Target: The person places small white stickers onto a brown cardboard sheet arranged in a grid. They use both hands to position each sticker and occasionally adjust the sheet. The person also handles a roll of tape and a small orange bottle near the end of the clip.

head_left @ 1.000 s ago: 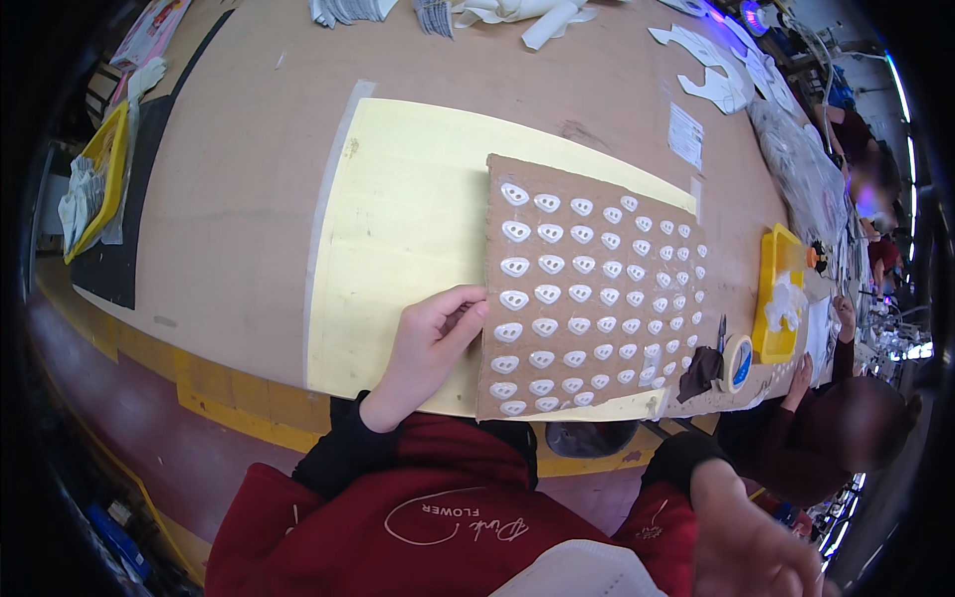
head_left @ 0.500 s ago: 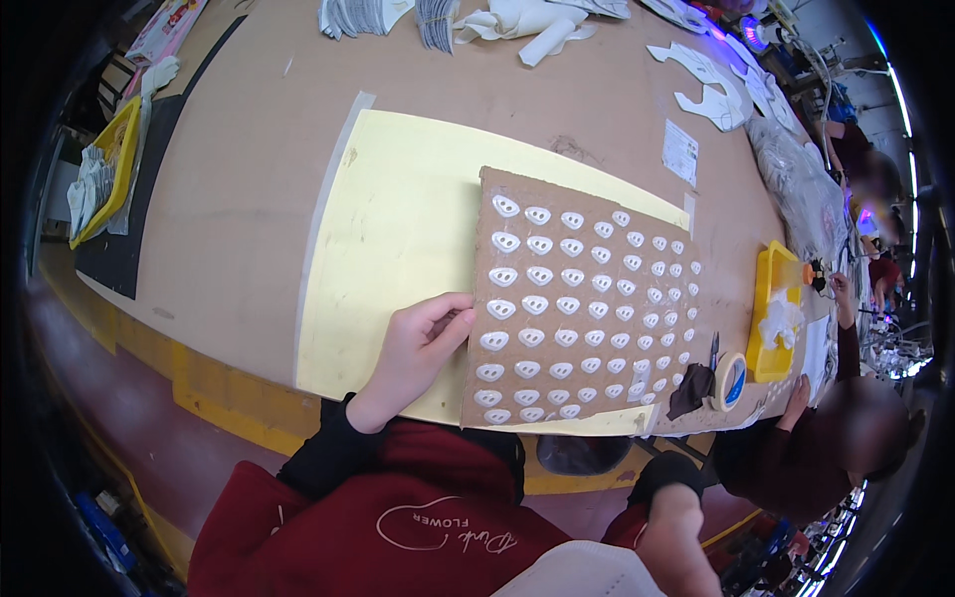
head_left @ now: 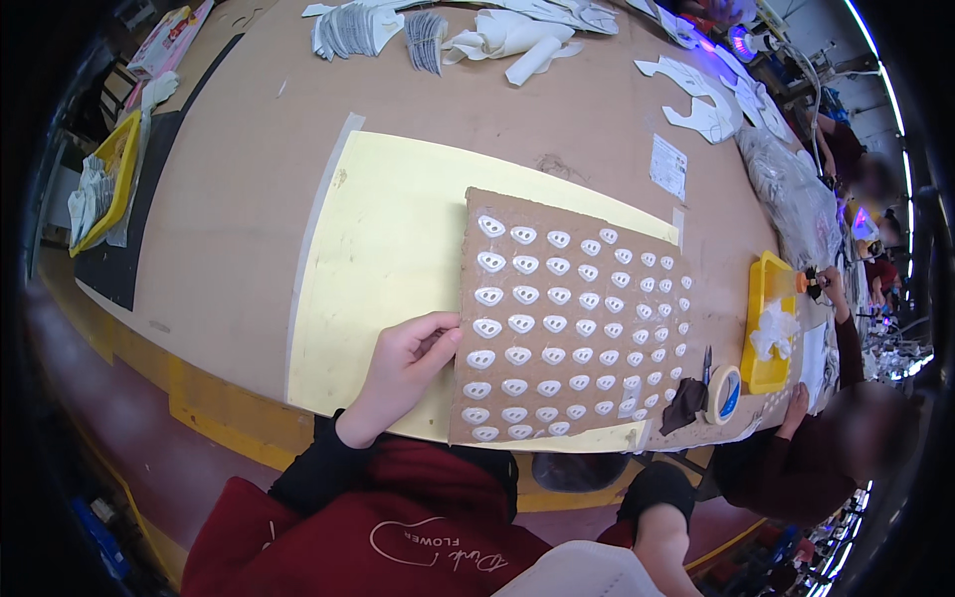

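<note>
A brown cardboard sheet [head_left: 542, 383] carries rows of small white rounded-triangle pieces [head_left: 520, 324], each with two dark holes. It lies over a pale yellow sheet [head_left: 383, 219] on the table, its left edge apparently raised a little. My left hand [head_left: 408, 363] pinches that left edge between thumb and fingers. At the lower right my right wrist [head_left: 662, 537] shows below a black cuff, bent back toward me. The fingers of that hand are cut off by the lower edge, so whether it holds anything is hidden.
Right of the cardboard lie a tape roll [head_left: 724, 394], a dark cloth [head_left: 684, 406] and a yellow tray [head_left: 761, 368]. A co-worker [head_left: 796, 453] sits beyond. White cut pieces [head_left: 358, 30] line the far side. Another yellow tray [head_left: 124, 179] stands at far left.
The whole scene sits slightly lower and further left as my head shifts. My left hand keeps its pinch on the cardboard sheet. My right wrist has swung slightly left in view.
</note>
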`<state>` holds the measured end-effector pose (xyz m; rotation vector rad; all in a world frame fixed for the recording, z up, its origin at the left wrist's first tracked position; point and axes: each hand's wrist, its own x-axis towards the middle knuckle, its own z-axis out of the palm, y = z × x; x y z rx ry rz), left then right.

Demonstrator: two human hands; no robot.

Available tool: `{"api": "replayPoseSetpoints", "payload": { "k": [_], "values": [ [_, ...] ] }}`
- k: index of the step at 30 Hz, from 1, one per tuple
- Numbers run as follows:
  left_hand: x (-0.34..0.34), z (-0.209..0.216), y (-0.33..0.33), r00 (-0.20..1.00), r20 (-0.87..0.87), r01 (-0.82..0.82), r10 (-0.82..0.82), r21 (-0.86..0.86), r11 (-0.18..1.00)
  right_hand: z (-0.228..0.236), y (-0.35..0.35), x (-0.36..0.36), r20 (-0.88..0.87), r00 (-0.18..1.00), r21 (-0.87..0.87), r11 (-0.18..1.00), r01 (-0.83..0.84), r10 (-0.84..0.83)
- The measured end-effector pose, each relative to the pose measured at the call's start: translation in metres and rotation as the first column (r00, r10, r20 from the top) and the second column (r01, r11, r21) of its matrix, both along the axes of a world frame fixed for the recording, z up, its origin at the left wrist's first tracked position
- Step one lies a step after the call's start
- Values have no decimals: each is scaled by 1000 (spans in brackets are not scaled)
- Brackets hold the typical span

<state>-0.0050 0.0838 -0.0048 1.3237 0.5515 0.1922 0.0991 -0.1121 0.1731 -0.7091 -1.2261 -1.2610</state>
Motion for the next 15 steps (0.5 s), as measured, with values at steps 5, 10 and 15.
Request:
{"api": "replayPoseSetpoints", "payload": {
  "k": [5,10,15],
  "values": [
    [-1,1,1,1000,-12,8,-7,44,999,1,-3,-1,4,1000,7,1000,13,-13],
    [0,2,0,1000,21,-12,12,-13,1000,4,-2,-2,16,1000,22,999,23,-23],
    [-1,-1,2,1000,23,11,-11,10,1000,5,-5,-2,21,999,68,997,32,-33]
  ]
}}
